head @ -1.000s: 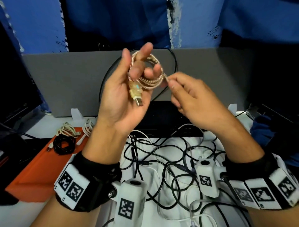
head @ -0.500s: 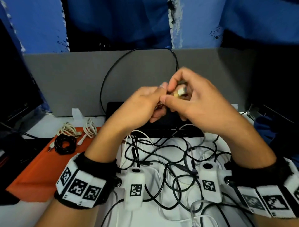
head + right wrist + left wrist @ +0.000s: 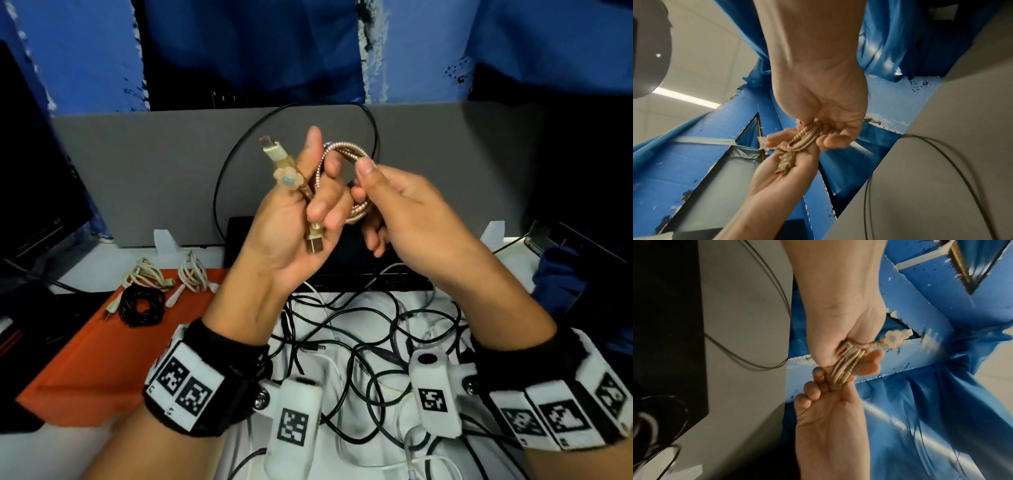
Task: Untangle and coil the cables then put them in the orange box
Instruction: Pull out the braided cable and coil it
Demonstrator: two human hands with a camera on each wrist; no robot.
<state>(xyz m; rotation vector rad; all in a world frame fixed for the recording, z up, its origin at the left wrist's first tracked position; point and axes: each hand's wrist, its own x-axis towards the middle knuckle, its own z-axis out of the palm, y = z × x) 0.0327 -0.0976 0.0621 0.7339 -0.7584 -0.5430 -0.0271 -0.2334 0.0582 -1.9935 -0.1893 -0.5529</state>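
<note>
Above the table I hold a small coil of rose-gold metal cable point(image 3: 346, 152) between both hands. My left hand point(image 3: 318, 192) has its fingers curled through the coil, palm toward me. A USB plug point(image 3: 315, 243) lies in that palm, and the other plug with a flower charm point(image 3: 286, 178) sticks up to the left. My right hand point(image 3: 363, 183) pinches the coil's right side between thumb and fingers. Both wrist views show the coil point(image 3: 846, 368) point(image 3: 805, 138) between the two hands. The orange box point(image 3: 85, 346) sits at the left, apart from both hands.
The box holds a black coil point(image 3: 142, 305), a beige coil point(image 3: 147, 277) and a white coil point(image 3: 193, 274). A tangle of black and white cables point(image 3: 359, 335) covers the white table under my wrists. Behind stand a grey partition point(image 3: 137, 178) and a black device point(image 3: 342, 274).
Half a second ago both hands were closed together over the cable. My left palm has since turned toward me, the coil shows again, and the flower-charm plug now points up to the left.
</note>
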